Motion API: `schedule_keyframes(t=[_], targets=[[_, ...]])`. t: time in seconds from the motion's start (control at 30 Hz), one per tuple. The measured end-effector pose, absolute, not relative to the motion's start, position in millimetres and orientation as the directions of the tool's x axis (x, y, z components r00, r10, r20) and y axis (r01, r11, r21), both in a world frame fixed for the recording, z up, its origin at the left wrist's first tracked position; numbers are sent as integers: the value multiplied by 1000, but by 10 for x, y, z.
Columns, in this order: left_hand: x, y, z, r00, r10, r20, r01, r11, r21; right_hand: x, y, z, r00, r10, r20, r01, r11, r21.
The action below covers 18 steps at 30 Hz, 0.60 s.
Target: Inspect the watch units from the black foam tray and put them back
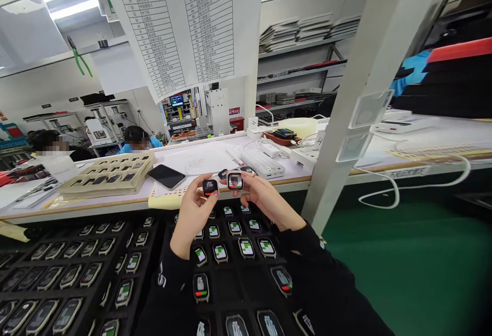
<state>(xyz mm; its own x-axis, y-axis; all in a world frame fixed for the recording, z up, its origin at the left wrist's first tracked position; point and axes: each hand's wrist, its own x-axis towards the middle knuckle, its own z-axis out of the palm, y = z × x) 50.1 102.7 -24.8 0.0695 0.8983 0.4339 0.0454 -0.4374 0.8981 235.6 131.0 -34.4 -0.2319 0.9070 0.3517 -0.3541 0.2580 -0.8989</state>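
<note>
My left hand (195,212) grips a strapless smartwatch (210,187) whose dark screen shows small white text and a red bar, the thumb at its lower right corner. In my right hand (263,197) is a second smartwatch (234,180) with a silver rim and a lit picture on its screen. The two watches are held side by side, a small gap between them, at the bench's front edge. Below both hands lies a black tray (258,289) of watch bodies, several with green-and-white screens, others with text. Two more dark watches lie behind the held ones, partly hidden.
On the bench are a phone (166,176), a beige tray of watch parts (132,186), a white power bank (262,164) and cables. A white post (346,116) rises at right. A printed list (192,28) hangs overhead. More watch trays fill the lower left; two people sit beyond.
</note>
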Motion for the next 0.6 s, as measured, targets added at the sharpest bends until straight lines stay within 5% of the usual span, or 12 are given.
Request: schedule_keyframes(t=[0.6], targets=[[484, 918, -210, 97, 906, 413, 54, -419, 906, 2478, 1256, -277, -239, 888, 392, -315, 311, -897]])
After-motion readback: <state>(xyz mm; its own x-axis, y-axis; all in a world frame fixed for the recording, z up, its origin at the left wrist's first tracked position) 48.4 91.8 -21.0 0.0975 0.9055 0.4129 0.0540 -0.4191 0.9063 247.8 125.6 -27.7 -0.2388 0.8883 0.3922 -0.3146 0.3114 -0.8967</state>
